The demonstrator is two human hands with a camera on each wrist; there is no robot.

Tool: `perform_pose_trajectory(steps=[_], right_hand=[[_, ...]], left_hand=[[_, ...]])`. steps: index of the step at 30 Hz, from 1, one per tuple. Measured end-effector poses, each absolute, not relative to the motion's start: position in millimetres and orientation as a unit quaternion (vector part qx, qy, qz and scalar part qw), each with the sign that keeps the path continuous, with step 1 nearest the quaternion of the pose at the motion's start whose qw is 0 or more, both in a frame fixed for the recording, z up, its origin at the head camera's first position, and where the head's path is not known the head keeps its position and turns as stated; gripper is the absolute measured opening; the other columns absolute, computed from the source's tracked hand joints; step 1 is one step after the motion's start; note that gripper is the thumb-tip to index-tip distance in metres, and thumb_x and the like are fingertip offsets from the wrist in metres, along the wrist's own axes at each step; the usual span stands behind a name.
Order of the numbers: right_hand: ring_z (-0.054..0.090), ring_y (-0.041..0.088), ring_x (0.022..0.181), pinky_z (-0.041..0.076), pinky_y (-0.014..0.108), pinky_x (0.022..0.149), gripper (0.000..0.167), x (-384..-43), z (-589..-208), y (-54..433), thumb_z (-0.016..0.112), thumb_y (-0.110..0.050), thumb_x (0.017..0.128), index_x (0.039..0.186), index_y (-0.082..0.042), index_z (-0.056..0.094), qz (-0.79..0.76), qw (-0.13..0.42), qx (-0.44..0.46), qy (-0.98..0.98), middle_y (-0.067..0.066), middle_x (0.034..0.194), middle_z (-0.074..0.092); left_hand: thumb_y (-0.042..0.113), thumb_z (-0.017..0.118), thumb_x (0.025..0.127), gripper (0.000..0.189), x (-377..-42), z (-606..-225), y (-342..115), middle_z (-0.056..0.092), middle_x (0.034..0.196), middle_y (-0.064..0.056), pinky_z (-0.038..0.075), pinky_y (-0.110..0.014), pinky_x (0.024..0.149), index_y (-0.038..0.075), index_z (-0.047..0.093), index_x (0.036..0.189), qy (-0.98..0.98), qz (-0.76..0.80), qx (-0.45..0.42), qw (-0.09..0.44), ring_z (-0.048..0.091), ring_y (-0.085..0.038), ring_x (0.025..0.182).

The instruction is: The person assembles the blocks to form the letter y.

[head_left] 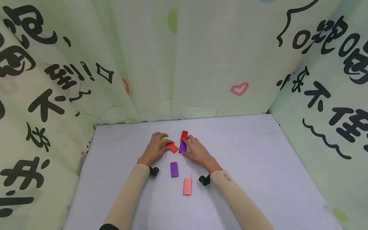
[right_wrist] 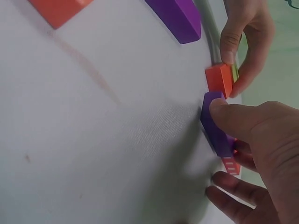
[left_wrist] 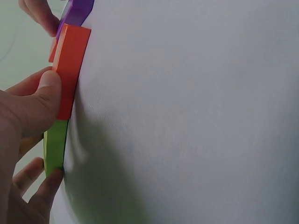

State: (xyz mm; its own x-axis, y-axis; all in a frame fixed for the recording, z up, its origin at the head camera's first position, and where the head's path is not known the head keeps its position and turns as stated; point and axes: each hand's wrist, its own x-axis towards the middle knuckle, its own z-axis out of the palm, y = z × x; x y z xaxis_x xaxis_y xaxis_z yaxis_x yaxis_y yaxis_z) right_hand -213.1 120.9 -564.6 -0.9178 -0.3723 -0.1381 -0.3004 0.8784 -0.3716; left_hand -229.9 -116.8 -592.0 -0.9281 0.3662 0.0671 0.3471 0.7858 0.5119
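On the white table my left hand (head_left: 155, 147) pinches an orange block (head_left: 172, 148) between thumb and fingers. A green block (left_wrist: 56, 144) lies end to end with it, and other fingers of that hand touch the green one. My right hand (head_left: 199, 154) holds a purple block (head_left: 182, 147), its thumb on the near side in the right wrist view. Beyond this block sits a red block (head_left: 184, 135), partly covered by the right fingers; pale stripes mark its end in the right wrist view. The orange and purple blocks are close together at their near ends.
Nearer the person lie a second purple block (head_left: 174, 169) and a coral-pink block (head_left: 187, 187), both apart from the hands. A pale green curtain (head_left: 207, 70) with dark lettering hangs behind and along both sides of the table (head_left: 258, 179).
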Motion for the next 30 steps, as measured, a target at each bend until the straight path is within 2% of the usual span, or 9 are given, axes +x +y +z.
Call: perform_pose_trajectory(steps=[11, 30], right_hand=[[0.048, 0.034, 0.146, 0.051, 0.045, 0.115, 0.068, -213.8, -561.9, 114.9, 0.079, -0.036, 0.093, 0.151, -0.008, 0.054, -0.183, 0.099, -0.163, 0.965, 0.01, 0.165, 0.043], [0.049, 0.033, 0.144, 0.048, 0.046, 0.117, 0.074, -211.6, -568.2, 104.9, 0.075, -0.038, 0.096, 0.156, -0.005, 0.046, -0.17, 0.07, -0.13, 0.974, 0.013, 0.165, 0.042]], left_hand=[[0.026, 0.072, 0.099, 0.028, -231.0, -588.2, -122.2, 0.053, 0.152, -0.004, 0.041, -0.057, 0.121, 0.029, 0.076, 0.127, 0.943, 0.276, 0.182, 0.037, 0.028, -0.031, 0.153], [0.024, 0.071, 0.1, 0.028, -230.6, -586.4, -126.0, 0.052, 0.155, -0.004, 0.036, -0.058, 0.124, 0.028, 0.076, 0.127, 0.94, 0.286, 0.179, 0.052, 0.026, -0.032, 0.154]])
